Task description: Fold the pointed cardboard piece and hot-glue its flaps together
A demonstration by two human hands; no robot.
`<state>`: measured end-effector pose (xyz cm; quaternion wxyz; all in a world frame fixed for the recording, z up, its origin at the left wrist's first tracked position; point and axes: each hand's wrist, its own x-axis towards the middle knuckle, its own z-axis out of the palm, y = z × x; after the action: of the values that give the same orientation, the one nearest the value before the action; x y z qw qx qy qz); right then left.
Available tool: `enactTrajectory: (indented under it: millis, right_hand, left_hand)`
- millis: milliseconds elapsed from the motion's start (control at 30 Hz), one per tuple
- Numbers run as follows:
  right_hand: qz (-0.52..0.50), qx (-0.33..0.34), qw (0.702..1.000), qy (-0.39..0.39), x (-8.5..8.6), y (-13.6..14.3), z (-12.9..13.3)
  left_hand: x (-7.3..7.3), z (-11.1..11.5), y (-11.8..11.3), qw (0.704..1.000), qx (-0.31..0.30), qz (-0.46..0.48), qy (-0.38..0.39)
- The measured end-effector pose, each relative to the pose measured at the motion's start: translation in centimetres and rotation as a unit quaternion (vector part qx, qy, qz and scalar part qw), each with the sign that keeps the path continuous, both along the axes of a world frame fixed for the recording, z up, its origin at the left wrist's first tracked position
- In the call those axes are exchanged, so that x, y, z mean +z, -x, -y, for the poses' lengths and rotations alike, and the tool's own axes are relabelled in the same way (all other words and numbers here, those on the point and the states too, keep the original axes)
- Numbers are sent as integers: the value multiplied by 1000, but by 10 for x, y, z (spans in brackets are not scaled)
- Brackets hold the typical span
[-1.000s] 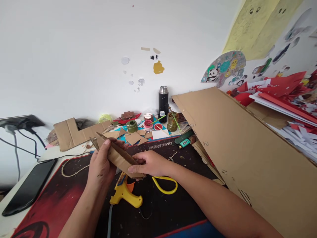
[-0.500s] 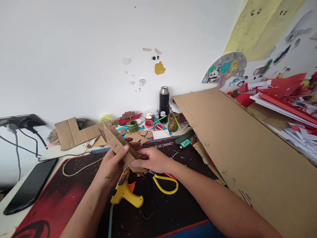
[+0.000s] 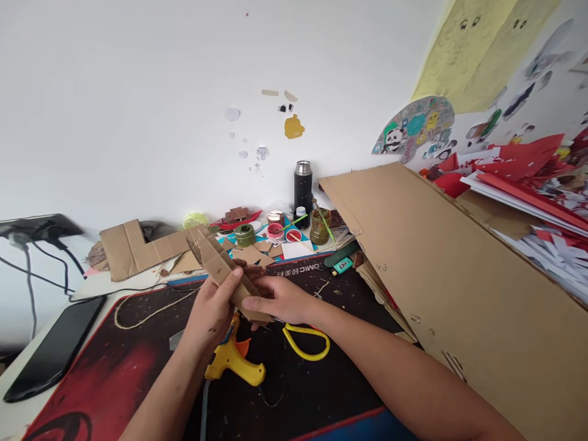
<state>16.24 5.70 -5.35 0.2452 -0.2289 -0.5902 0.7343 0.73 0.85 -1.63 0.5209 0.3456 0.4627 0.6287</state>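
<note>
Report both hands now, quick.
Left hand: closed, holding the folded cardboard piece.
Right hand: closed, gripping the same piece's near end.

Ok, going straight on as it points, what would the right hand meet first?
The cardboard the right hand holds; past that, probably the left hand, though depth is unclear.

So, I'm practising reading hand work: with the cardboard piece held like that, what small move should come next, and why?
Perhaps a gentle pinch at the near end of the cardboard piece with the right hand: its thumb already lies near that end, while the left hand grips farther up and could steady the piece.
</note>
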Motion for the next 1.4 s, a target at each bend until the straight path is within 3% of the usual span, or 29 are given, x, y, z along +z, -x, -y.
enactTrajectory:
  millis: [267,433,567,800,1100,1267,1400]
  right_hand:
    - [12,-9,999,31,8,-2,2]
    - [20,4,999,26,8,-2,3]
    - [22,1,999,28,8,-2,3]
    - [4,23,998,52,10,-2,2]
    - [15,34,998,49,5,-1,4]
    - [19,30,998,54,5,-2,2]
    - [39,48,998,34,2,-2,2]
  left_hand:
    - [5,2,6,998,41,-35,-27]
    - [0,1,10,992,78,-94,-13]
    - [-1,0,9,996,74,-57,-7]
    - [12,1,7,996,76,33,-37]
    - [8,-1,6,992,122,1,-28]
    - [16,-1,13,996,87,27,-22]
    - [19,-2,16,991,130,33,-10]
